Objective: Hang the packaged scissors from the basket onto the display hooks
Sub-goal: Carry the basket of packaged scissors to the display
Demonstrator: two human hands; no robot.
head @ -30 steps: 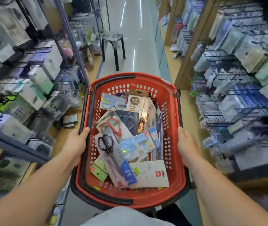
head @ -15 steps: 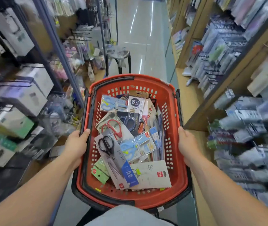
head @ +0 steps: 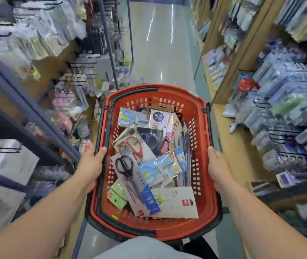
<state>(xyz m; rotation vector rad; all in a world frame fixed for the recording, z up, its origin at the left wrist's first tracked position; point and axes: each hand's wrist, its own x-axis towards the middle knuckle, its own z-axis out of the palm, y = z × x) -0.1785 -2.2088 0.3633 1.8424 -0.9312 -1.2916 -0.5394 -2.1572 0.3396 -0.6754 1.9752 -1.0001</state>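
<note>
A red plastic basket (head: 204,176) with a black rim is carried in front of me, low in the aisle. It holds several packaged scissors: black-handled scissors (head: 125,166) on a grey and blue card, red-handled scissors (head: 133,145), a blue pair (head: 130,116) at the far end, and a white card (head: 177,202) near me. My left hand (head: 89,166) grips the basket's left rim with the thumb over the edge. My right hand (head: 219,168) grips the right rim the same way. Black display hooks (head: 79,71) jut from the shelving on the left.
Shelves packed with hanging packaged goods line both sides, blurred by motion. A blue metal upright (head: 27,107) slants across the left shelving. Wooden shelf ledges (head: 236,144) run along the right. The glossy aisle floor (head: 160,53) stretches ahead.
I have moved forward down the aisle carrying the basket; the black stool ahead has dropped out of sight and the shelves have slid past. Both hands keep their grip on the rims.
</note>
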